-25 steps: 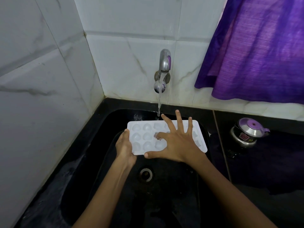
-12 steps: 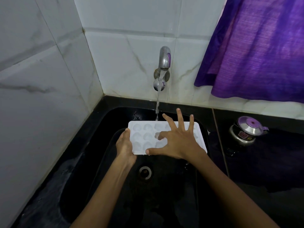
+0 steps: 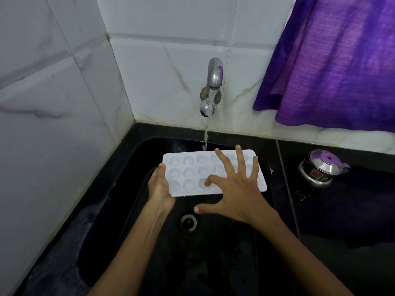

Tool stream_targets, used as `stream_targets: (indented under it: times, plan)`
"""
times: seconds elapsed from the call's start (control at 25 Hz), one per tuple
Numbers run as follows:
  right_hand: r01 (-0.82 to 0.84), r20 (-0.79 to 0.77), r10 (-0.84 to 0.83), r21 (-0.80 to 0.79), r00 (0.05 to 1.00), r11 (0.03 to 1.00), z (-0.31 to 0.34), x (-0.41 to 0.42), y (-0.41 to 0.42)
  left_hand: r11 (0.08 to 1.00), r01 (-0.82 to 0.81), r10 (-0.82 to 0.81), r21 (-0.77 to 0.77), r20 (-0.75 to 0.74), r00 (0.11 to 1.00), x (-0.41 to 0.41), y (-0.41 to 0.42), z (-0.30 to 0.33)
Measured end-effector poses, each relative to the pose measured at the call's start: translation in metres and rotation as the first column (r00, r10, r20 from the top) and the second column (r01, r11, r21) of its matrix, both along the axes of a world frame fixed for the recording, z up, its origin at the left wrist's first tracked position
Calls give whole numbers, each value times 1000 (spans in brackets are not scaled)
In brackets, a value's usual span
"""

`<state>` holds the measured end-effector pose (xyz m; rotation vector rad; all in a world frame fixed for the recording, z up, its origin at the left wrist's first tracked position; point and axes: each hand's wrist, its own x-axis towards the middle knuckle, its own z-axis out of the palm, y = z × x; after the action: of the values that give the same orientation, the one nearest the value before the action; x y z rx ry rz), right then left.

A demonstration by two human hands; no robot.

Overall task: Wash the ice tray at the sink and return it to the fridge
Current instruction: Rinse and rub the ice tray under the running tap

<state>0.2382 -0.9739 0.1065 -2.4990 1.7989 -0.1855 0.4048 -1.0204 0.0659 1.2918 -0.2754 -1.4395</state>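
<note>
A white ice tray [image 3: 188,174] with rounded pockets is held level over the black sink [image 3: 149,242], under the tap's stream. My left hand [image 3: 159,189] grips the tray's left short edge, thumb on top. Over the tray's right half my right hand [image 3: 235,193] is spread, its index finger bent with the tip in a front-row pocket, the other fingers straight, the thumb out over the basin. The chrome tap [image 3: 214,75] on the tiled wall runs a thin stream of water [image 3: 205,135] onto the tray's far edge.
The drain [image 3: 188,223] lies below the tray in the wet basin. A small steel pot with a lid [image 3: 320,169] stands on the dark counter at right. A purple cloth [image 3: 333,60] hangs over the wall above it. White marble tiles close the left side and back.
My right hand has slid toward me, its thumb leaving the tray's front edge and now out over the basin. The index fingertip has moved into a front-row pocket. My left hand's grip is unchanged.
</note>
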Motion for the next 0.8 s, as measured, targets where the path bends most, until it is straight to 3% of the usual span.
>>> stream_targets:
  times: [0.8]
  plan:
    - [16, -130, 2, 135, 992, 991, 3, 6, -2, 1000, 16, -15, 19, -27, 1000, -6, 5, -4]
